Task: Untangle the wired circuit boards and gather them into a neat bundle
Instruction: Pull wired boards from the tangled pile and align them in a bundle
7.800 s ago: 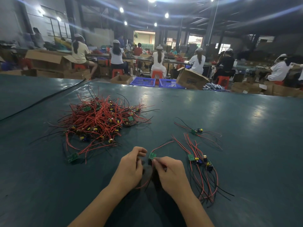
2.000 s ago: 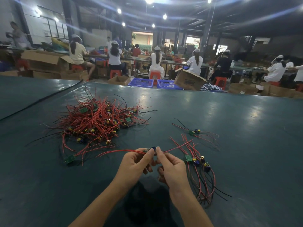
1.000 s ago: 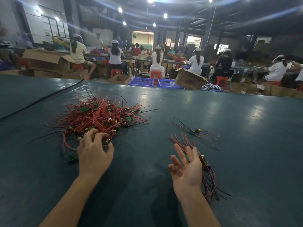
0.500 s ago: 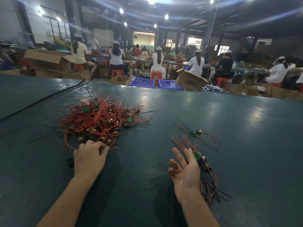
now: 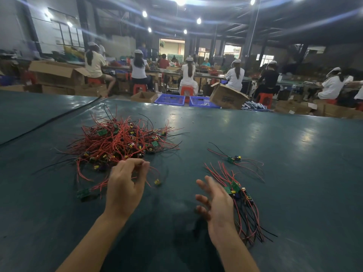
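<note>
On dark green table [image 5: 294, 154], tangled boards [image 5: 121, 142]; seated workers [image 5: 234, 75] beyond

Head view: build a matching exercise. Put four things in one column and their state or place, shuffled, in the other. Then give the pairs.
1. left hand
2. right hand
3. tangled pile
4. lone wired board

A. open, beside the sorted bundle
B. alone, beyond the sorted bundle
C. pinching red wires
D. heaped just past the left hand

Pairs: 1-C, 2-A, 3-D, 4-B

No text can be read. Dark print on the side of a tilted cardboard box [image 5: 227, 98] is too blurred to read.
</note>
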`<state>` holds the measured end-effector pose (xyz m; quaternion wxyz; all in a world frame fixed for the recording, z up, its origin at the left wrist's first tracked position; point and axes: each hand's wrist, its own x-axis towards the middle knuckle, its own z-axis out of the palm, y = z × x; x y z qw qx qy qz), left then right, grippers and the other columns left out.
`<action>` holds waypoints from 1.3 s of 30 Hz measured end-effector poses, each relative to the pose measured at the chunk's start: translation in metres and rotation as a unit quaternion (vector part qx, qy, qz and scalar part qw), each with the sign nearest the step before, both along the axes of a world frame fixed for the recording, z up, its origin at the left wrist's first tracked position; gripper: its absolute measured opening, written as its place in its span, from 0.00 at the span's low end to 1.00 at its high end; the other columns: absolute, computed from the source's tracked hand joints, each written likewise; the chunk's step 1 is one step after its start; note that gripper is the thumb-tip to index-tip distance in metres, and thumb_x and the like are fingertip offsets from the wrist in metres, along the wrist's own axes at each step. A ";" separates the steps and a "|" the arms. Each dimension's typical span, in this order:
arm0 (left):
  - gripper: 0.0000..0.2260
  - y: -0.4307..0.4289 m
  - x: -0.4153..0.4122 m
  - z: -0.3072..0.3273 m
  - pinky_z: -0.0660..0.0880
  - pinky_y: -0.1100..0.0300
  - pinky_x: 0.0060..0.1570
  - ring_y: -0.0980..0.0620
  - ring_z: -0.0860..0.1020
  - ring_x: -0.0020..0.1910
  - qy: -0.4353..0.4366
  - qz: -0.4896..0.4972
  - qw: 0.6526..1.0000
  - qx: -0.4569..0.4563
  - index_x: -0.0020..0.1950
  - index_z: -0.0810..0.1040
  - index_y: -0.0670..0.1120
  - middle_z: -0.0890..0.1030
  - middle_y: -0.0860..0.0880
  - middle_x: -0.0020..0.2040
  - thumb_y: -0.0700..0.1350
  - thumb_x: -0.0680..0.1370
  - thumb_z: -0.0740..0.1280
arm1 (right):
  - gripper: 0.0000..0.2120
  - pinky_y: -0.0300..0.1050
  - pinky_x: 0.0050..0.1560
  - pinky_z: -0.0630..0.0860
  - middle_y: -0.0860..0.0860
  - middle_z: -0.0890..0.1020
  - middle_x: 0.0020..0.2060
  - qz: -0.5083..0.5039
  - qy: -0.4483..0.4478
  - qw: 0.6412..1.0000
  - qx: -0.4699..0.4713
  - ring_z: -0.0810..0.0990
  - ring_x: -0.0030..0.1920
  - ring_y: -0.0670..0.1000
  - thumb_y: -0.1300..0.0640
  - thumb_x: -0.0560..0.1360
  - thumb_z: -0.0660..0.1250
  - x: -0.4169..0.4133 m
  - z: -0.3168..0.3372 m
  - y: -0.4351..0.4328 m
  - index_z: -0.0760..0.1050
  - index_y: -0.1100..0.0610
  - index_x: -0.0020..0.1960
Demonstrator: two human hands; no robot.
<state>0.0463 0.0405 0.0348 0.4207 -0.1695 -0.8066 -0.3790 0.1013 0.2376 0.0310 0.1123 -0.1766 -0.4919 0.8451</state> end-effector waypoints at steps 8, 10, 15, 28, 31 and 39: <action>0.11 0.032 0.016 -0.001 0.73 0.68 0.40 0.62 0.78 0.38 0.004 -0.192 0.981 0.031 0.43 0.77 0.44 0.78 0.58 0.38 0.50 0.79 0.63 | 0.21 0.48 0.39 0.76 0.50 0.84 0.50 0.150 0.078 0.919 0.356 0.74 0.35 0.51 0.71 0.72 0.69 0.011 -0.005 -0.024 0.79 0.48 0.57; 0.11 0.032 0.014 -0.001 0.73 0.70 0.41 0.62 0.78 0.39 0.015 -0.187 0.982 0.033 0.44 0.76 0.46 0.78 0.58 0.38 0.52 0.79 0.63 | 0.19 0.51 0.39 0.73 0.50 0.86 0.42 0.184 0.074 0.926 0.322 0.75 0.37 0.55 0.73 0.74 0.65 0.012 -0.002 -0.024 0.81 0.50 0.50; 0.07 0.034 0.016 -0.002 0.77 0.62 0.41 0.56 0.81 0.39 0.017 -0.209 0.973 0.093 0.51 0.72 0.53 0.80 0.55 0.40 0.55 0.79 0.63 | 0.10 0.40 0.37 0.75 0.50 0.85 0.35 0.149 0.094 0.937 0.301 0.80 0.35 0.49 0.66 0.77 0.67 0.013 0.004 -0.026 0.83 0.54 0.44; 0.27 0.057 0.029 -0.006 0.74 0.62 0.28 0.48 0.80 0.28 -0.438 -0.327 0.819 0.174 0.47 0.84 0.46 0.84 0.40 0.36 0.64 0.76 0.53 | 0.16 0.43 0.37 0.77 0.55 0.83 0.35 0.085 0.105 0.991 0.006 0.80 0.34 0.50 0.55 0.77 0.63 0.009 0.009 -0.014 0.82 0.56 0.35; 0.19 0.061 0.028 -0.008 0.74 0.61 0.27 0.48 0.78 0.28 -0.386 -0.319 0.836 0.223 0.47 0.82 0.45 0.82 0.43 0.32 0.60 0.73 0.62 | 0.16 0.40 0.32 0.75 0.55 0.82 0.35 0.043 0.101 0.994 0.009 0.78 0.32 0.48 0.57 0.80 0.62 0.008 0.009 -0.014 0.81 0.58 0.36; 0.12 0.057 0.024 -0.009 0.72 0.63 0.26 0.51 0.77 0.27 -0.347 -0.306 0.836 0.296 0.40 0.77 0.45 0.80 0.46 0.31 0.54 0.70 0.70 | 0.10 0.48 0.38 0.82 0.56 0.85 0.38 0.031 -0.002 0.995 0.098 0.82 0.37 0.53 0.54 0.76 0.69 0.001 -0.006 -0.023 0.84 0.57 0.39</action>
